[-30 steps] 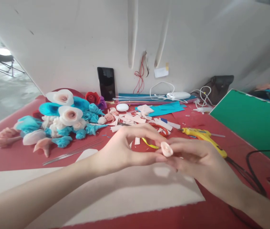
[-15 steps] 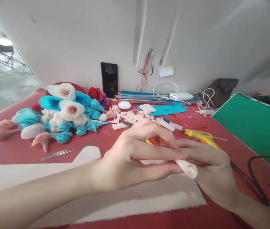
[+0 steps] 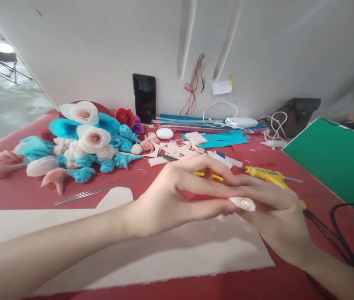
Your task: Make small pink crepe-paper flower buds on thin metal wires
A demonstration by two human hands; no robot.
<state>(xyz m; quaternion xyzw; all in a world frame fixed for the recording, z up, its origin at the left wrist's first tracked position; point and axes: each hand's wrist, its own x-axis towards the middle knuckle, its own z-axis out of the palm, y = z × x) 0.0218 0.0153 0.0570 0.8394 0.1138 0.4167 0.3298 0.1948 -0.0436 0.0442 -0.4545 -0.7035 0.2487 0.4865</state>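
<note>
A small roll of pale pink crepe paper (image 3: 243,203) is held between my two hands, its spiral end turned toward me. The fingertips and thumb of my left hand (image 3: 173,200) pinch it from the left. My right hand (image 3: 278,212) is closed about its far part, and its fingertips are partly hidden behind the left fingers. Beneath both hands lies a wide pale pink paper sheet (image 3: 164,258) on the red table. A rounded paper petal (image 3: 117,196) rests by its back edge.
Paper flowers (image 3: 94,139) are heaped at the left beside thin wires (image 3: 92,191). Behind my hands are paper scraps (image 3: 177,148) and yellow-handled scissors (image 3: 210,176). A yellow glue gun (image 3: 267,176) and green board (image 3: 333,158) are at right. A phone (image 3: 145,98) leans on the wall.
The paper roll has moved slightly up and tilted, so its spiral end now looks flatter and less of its side shows. Both hands keep hold of it. The view has shifted slightly.
</note>
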